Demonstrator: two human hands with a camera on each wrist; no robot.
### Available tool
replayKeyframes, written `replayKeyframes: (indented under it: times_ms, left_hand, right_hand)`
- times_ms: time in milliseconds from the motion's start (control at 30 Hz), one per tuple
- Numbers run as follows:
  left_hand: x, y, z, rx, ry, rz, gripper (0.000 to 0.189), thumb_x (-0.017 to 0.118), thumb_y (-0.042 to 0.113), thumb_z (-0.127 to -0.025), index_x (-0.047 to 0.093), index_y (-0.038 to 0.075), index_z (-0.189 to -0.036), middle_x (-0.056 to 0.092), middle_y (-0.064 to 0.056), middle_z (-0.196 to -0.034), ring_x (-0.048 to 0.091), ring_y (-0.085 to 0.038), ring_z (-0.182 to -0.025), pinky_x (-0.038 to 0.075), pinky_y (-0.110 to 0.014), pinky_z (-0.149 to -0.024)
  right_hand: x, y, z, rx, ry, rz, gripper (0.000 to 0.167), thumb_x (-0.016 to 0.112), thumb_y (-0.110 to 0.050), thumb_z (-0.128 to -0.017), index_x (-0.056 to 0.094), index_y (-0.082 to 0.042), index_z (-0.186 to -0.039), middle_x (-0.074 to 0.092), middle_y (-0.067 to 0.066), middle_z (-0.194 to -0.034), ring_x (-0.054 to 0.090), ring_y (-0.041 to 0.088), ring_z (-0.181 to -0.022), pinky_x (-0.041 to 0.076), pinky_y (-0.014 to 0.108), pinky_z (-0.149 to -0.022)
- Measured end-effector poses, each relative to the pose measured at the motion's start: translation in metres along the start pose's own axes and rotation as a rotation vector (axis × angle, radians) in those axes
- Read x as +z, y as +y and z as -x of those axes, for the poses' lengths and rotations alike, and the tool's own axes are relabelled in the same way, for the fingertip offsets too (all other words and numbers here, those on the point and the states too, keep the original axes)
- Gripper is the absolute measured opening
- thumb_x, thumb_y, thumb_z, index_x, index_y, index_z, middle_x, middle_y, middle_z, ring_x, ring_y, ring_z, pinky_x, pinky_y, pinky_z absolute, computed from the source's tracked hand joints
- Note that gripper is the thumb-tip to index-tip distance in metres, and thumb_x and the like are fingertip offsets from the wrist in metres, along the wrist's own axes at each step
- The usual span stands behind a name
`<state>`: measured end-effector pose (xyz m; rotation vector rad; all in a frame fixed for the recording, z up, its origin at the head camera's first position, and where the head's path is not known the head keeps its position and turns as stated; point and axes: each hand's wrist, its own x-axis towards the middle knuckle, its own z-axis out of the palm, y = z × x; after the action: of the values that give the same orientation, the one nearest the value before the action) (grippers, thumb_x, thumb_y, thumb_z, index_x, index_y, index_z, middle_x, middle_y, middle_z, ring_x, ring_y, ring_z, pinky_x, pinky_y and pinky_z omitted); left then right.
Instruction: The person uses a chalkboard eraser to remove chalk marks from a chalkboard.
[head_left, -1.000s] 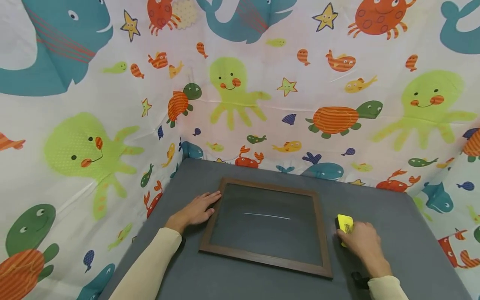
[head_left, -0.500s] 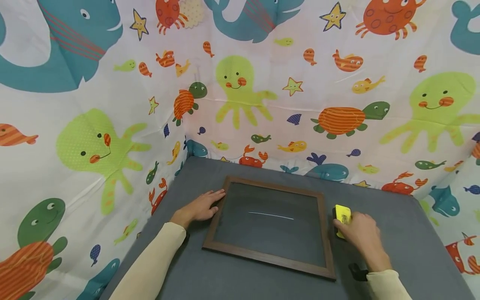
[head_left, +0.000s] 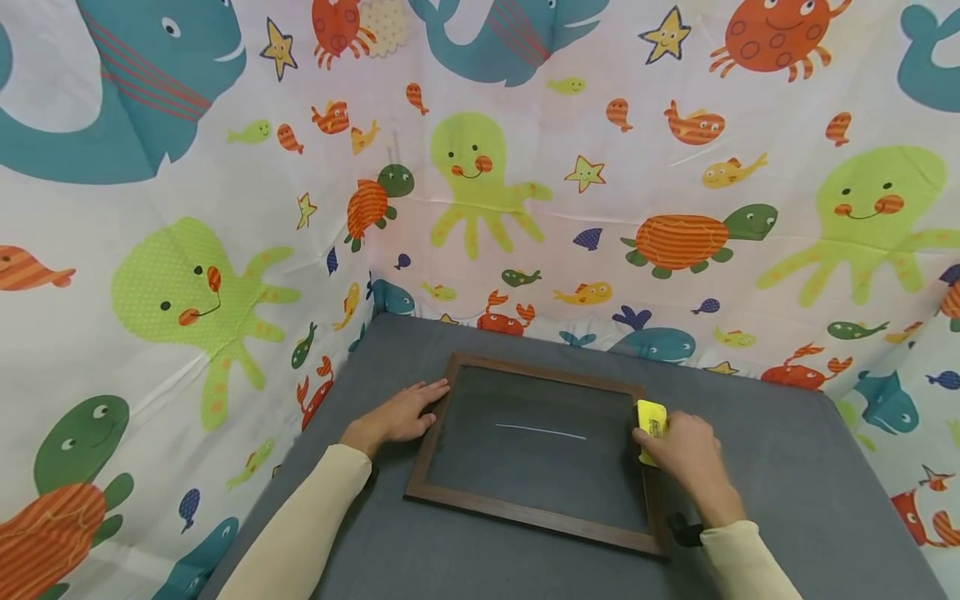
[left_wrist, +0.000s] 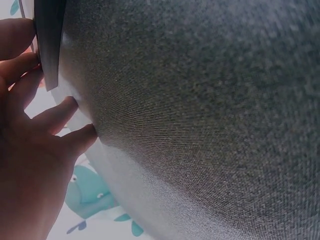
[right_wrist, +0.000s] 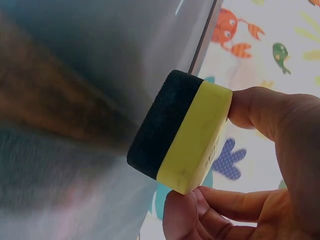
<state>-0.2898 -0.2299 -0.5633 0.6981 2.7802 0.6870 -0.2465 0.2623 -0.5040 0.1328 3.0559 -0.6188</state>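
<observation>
A small chalkboard [head_left: 540, 483] in a brown wooden frame lies flat on the grey table, with one thin white chalk line [head_left: 540, 431] across its middle. My left hand [head_left: 397, 418] rests at the frame's left edge, fingers extended; in the left wrist view the left hand [left_wrist: 40, 130] has its thumb and fingertips on the frame edge and cloth. At the right side of the frame my right hand [head_left: 692, 458] holds a yellow eraser [head_left: 651, 421] between thumb and fingers. Its black felt side [right_wrist: 162, 125] faces the board in the right wrist view.
The grey cloth-covered table [head_left: 780, 467] extends around the board. White curtain walls [head_left: 525, 250] with sea-animal prints stand behind it and at both sides. A dark strap [head_left: 682, 529] sits at the right wrist.
My right hand has carried the eraser leftward from beside the board to over its right frame edge. The left hand stays on the frame's left edge. The chalk line looks unchanged.
</observation>
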Motion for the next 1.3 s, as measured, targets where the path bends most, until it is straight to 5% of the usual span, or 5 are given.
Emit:
replayKeyframes:
  times_ms: [467,1300]
  left_hand:
    - [-0.002,0.001,-0.002,-0.007,-0.013,0.006,0.064,0.058,0.013,-0.111,0.038,0.006,-0.171,0.032,-0.012,-0.180,0.029,-0.050,-0.164,0.024,-0.070,-0.131]
    - [-0.001,-0.002,-0.002,-0.013,-0.012,0.017,0.065,0.059,0.012,-0.110,0.037,0.005,-0.171,0.031,-0.013,-0.180,0.027,-0.052,-0.164,0.021,-0.074,-0.130]
  right_hand:
    - [0.028,-0.040,-0.008,-0.039,-0.058,0.035,0.060,0.078,-0.048,-0.093,0.066,0.010,-0.106,0.064,0.016,-0.085,0.061,0.030,-0.076,0.053,0.044,-0.066]
    - [0.051,-0.056,-0.008,-0.049,-0.026,0.065,0.062,0.082,-0.046,-0.090,0.069,0.012,-0.108,0.067,0.017,-0.086,0.061,0.031,-0.075,0.056,0.049,-0.071]
